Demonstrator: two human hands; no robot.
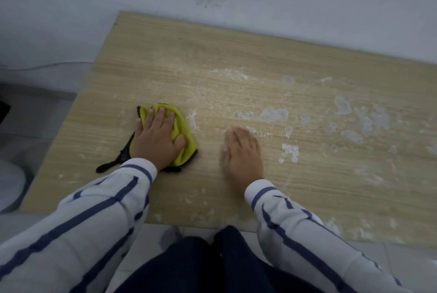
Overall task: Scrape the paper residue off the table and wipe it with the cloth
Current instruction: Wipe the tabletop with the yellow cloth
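On the left part of the wooden table (pixel 236 51), the left hand (pixel 157 141) presses flat, fingers slightly spread, on the bunched yellow cloth (pixel 186 127), hiding much of it. The right hand (pixel 243 151) lies palm-down nearby, blurred, fingers together. White paper residue (pixel 274 114) speckles the surface rightward.

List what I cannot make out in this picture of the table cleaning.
Head view:
the table under the cloth: covered by it and the left hand.
the right hand: motion-blurred, palm down; a scraper under it cannot be told.
the table's right end: cut off by the frame edge.
paper residue: near-edge patches partly behind the right sleeve.
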